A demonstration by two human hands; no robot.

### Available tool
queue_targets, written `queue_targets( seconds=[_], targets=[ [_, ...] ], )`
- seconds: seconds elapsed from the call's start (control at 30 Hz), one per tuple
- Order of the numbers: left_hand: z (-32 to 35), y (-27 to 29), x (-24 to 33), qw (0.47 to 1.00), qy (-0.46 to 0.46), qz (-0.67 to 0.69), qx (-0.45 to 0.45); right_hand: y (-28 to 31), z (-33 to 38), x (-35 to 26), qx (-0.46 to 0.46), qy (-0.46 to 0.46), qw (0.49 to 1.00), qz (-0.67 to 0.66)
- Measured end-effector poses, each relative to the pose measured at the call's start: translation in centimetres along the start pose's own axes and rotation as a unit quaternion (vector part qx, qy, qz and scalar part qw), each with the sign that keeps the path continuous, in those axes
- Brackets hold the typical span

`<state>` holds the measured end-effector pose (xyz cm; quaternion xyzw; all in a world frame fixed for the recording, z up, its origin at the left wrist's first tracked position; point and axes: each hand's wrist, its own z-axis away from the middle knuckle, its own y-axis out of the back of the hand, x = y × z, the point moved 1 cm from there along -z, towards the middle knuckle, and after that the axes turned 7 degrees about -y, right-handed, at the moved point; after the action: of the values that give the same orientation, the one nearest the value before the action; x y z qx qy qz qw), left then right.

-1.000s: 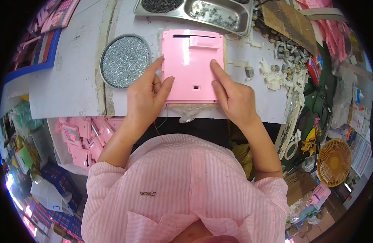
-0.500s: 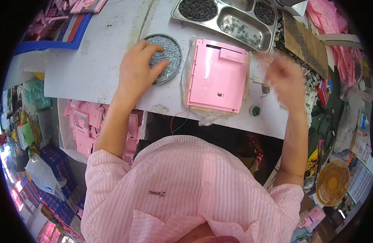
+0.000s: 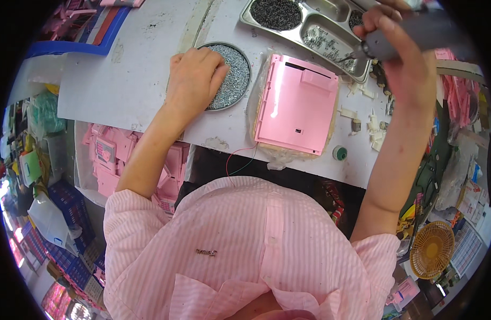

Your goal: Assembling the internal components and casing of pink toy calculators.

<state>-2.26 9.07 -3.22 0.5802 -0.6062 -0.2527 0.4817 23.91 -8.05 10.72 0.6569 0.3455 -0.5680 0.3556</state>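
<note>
My left hand [image 3: 195, 80] rests at the left rim of a round dish of small silvery screws [image 3: 232, 80]. Its fingers are curled together over the screws, and what the fingertips pinch, if anything, is hidden. In my right hand [image 3: 409, 72] is a dark grey electric screwdriver [image 3: 410, 36], a little blurred. Its bit points left over the near right part of a metal compartment tray [image 3: 304, 33]. A flat pink plastic casing [image 3: 296, 106] lies on a padded, plastic-wrapped base between my hands, with a red and a green wire coming from its near left corner.
The tray holds black screws [image 3: 276, 13] and loose silvery ones. Right of the casing are a small green roll [image 3: 339, 153] and white plastic bits [image 3: 376, 128]. A bin of pink parts [image 3: 109, 160] stands below the table's left edge; a blue-rimmed tray [image 3: 104, 45] sits far left.
My right hand has moved up and right and now grips the electric screwdriver. The fingers of my left hand, spread before, have drawn together over the screws. The view has shifted slightly.
</note>
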Motion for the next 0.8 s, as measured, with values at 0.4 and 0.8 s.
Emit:
queue_targets(
  seconds=[0.4,0.8],
  targets=[
    [-0.5,0.7,9.0,0.962,-0.110,0.251,0.014,-6.6,9.1,1.4,-0.049,0.115,0.973,-0.195],
    [0.3,-0.4,9.6,0.950,-0.089,0.288,0.087,-8.2,9.8,1.1,-0.007,0.059,0.988,-0.143]
  ],
)
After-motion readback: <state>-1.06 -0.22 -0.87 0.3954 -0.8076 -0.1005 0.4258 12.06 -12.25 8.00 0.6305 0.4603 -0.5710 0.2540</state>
